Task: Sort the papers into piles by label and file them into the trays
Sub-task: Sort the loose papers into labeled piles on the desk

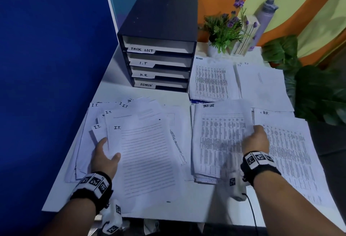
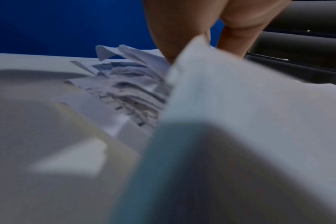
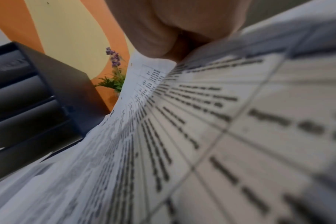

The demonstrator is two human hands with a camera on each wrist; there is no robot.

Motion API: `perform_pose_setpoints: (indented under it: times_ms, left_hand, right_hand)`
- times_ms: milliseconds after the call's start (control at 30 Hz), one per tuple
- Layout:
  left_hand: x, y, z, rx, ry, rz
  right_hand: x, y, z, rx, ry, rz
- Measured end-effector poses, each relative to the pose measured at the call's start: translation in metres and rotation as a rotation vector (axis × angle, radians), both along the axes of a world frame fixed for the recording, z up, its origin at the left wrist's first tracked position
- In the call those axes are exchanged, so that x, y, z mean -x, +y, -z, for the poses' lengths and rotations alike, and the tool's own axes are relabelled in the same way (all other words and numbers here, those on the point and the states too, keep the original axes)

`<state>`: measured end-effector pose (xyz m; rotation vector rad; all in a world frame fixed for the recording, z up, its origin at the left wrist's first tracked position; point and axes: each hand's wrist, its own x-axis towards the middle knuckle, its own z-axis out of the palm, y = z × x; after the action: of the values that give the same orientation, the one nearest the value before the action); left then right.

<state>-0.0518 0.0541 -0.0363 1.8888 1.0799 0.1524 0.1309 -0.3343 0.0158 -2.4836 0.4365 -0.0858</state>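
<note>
Both forearms bare, no sleeves in view. Left hand (image 1: 104,158) & right hand (image 1: 256,143): no gloves, no rings visible. Each wrist has a black strap w/ a row of white blocks on top, each block printed w/ a black square fiducial marker. Under each wrist hangs a white cam housing, also tagged w/ square markers. Thin black cable runs down from the right-side housing. Wrist views: only bare fingers, blurred.
</note>
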Motion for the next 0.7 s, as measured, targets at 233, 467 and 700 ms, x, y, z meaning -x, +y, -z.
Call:
perform_pose_setpoints:
  times_ms: [233,467,700]
  left_hand:
    - [0.006,0.005,-0.015,-0.050,0.008,-0.102]
    - [0.007,0.003,-0.023,0.031,-0.126,-0.128]
    - [0.015,0.003,0.001,0.439,-0.014,-0.140]
  right_hand:
    - [-0.014,-0.010,0.003,0.276,0.143,0.048]
    - [0.014,0.093,-0.005,-0.464,0.364,-0.454]
    - [0.053,0.148,0.049,-0.512,0.491,-0.532]
